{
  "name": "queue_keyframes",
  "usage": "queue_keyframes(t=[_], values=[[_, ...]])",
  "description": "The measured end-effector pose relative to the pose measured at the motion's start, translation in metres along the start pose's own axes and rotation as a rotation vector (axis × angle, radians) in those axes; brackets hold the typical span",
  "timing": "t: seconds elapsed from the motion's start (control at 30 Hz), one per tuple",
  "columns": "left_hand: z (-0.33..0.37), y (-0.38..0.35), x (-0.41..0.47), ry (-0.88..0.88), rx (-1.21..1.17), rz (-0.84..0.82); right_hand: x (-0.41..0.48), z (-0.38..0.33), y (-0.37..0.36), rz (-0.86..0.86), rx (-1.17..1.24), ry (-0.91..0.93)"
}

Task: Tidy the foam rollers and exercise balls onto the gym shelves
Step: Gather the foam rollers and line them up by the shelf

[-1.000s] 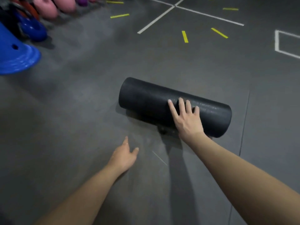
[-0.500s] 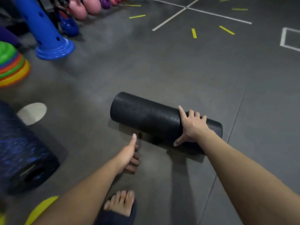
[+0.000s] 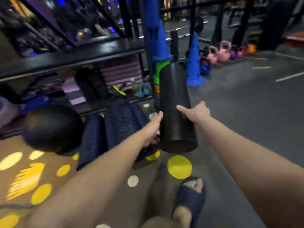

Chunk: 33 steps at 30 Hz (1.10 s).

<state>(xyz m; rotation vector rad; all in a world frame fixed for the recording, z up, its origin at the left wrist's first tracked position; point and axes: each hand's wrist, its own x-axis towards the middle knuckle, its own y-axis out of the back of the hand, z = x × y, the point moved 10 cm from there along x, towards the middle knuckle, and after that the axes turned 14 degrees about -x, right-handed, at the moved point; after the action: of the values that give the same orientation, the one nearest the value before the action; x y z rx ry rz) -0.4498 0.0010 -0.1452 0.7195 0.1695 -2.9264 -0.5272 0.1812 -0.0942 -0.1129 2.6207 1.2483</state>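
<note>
Gripping black foam roller (image 3: pixel 175 102) near-upright with our arms outstretched, left hand (image 3: pixel 153 129) and right hand (image 3: pixel 196 113) clasping opposite sides; shelf edge (image 3: pixel 98 52) close left, open floor (image 3: pixel 246 120) right.

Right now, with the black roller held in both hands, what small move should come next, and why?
Probably swing the black foam roller left toward the shelf rack. The left hand and right hand grip its sides and hold it off the floor, nearly upright, and the rack stands ahead to the left, with blue-speckled rollers lying at its foot.
</note>
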Motion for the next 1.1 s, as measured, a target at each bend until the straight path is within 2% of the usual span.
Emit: queue_keyframes(t=[0.07,0.1,0.17,0.2,0.27,0.3,0.47,0.53,0.6,0.63,0.7,0.8,0.9,1.1], values=[[0.037,0.049,-0.043,-0.039,-0.046,0.052,-0.037,-0.059,-0.019,-0.031,0.008,0.105],[0.050,0.065,-0.059,-0.055,-0.074,0.063,-0.054,-0.077,-0.043,-0.112,0.035,0.133],[0.053,0.099,-0.066,-0.108,0.123,0.093,-0.089,-0.082,-0.097,-0.299,0.037,0.160],[0.049,0.117,-0.063,-0.130,0.307,0.103,-0.085,-0.071,-0.115,-0.268,-0.007,0.162],[0.031,0.157,-0.057,-0.110,0.851,0.238,-0.076,-0.045,-0.132,-0.208,-0.058,0.129],[0.022,0.168,-0.054,-0.124,0.978,0.266,-0.061,-0.028,-0.135,-0.165,-0.069,0.107],[-0.053,0.151,-0.008,-0.398,1.178,0.203,-0.035,0.064,-0.157,-0.040,-0.284,0.034],[-0.104,0.143,0.012,-0.399,1.304,0.266,-0.028,0.104,-0.187,-0.033,-0.399,0.069],[-0.131,0.141,0.014,-0.482,1.428,0.373,-0.038,0.135,-0.229,-0.105,-0.536,0.144],[-0.136,0.142,0.009,-0.537,1.433,0.405,-0.049,0.147,-0.243,-0.156,-0.602,0.161],[-0.139,0.148,0.000,-0.623,1.423,0.412,-0.066,0.169,-0.245,-0.169,-0.651,0.063],[-0.149,0.152,0.000,-0.625,1.540,0.357,-0.060,0.161,-0.219,-0.027,-0.511,-0.020],[-0.137,0.157,0.005,-0.630,1.458,0.352,-0.047,0.137,-0.214,0.067,-0.415,-0.004],[-0.147,0.165,-0.007,-0.675,1.503,0.274,-0.032,0.112,-0.240,0.069,-0.324,-0.004]])
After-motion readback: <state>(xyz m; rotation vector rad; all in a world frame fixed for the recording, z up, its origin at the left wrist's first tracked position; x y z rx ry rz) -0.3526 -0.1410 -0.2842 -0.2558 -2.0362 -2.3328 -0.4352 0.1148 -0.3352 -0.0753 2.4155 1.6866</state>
